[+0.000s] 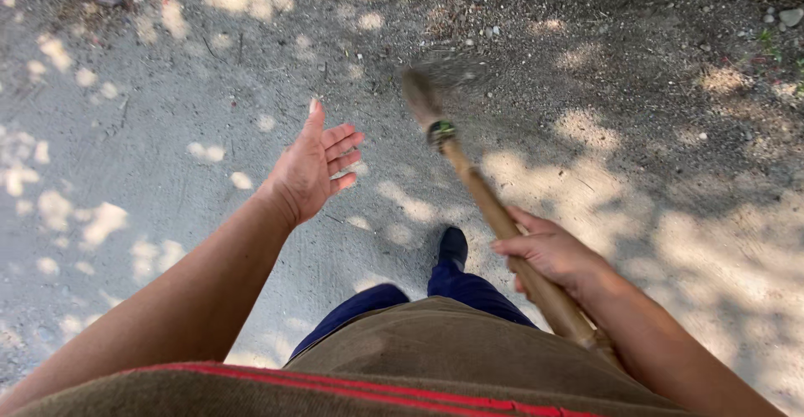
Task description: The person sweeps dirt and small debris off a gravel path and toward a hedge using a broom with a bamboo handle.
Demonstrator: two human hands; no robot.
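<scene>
Head view looks straight down at a dirt path (167,132) dappled with sun and shade. Right hand (548,254) is wrapped tight around a wooden broom handle (494,212), which slants up and left to a blurred broom head (423,90) just above the ground — a dark band marks the joint. Left hand (314,170) hangs free in the air, fingers spread, palm turned inward, holding nothing — well apart from the handle. Between the arms a dark shoe (453,245) and blue trouser leg (469,287) step forward.
</scene>
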